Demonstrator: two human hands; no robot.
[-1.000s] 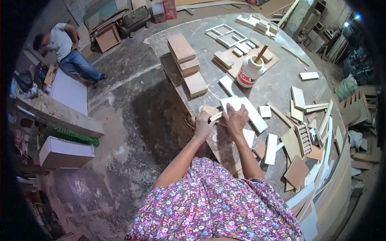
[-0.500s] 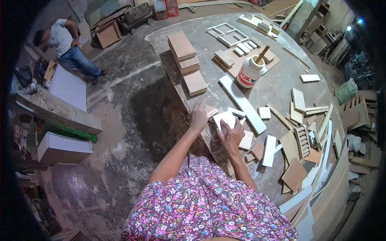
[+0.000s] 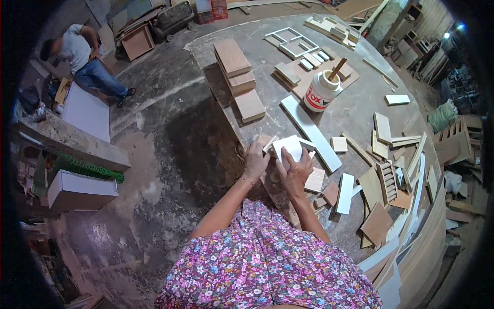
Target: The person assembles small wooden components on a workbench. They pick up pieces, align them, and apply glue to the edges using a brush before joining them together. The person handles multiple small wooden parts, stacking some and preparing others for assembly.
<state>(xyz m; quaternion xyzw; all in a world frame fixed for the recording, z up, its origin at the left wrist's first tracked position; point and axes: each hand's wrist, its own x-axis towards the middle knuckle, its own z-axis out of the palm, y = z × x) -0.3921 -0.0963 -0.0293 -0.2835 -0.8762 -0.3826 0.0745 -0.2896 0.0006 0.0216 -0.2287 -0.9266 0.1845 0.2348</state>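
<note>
At the table's near left edge, my right hand (image 3: 296, 174) is closed round a small white square block (image 3: 287, 146), thumb and fingers on its near side. My left hand (image 3: 255, 161) is close beside it, its fingers closed on a small pale wooden piece (image 3: 268, 143) next to the block's left side. The fingers hide part of that piece. Just right of the block lies a short white strip (image 3: 307, 144), partly covered. A long white board (image 3: 311, 135) stretches away behind it. Near my right wrist rests a flat wooden square (image 3: 314, 180).
Stacked wooden blocks (image 3: 241, 77) stand along the left table edge. A white glue jar (image 3: 322, 91) with a stick in it stands beyond the long board. Loose offcuts (image 3: 378, 188) and a small slatted piece (image 3: 386, 181) cover the right side. A person (image 3: 87, 59) is at far left.
My left hand has come nearer and slightly right, toward the white block, and the small wooden piece by its fingers has shifted. My right hand stays on the block with little movement.
</note>
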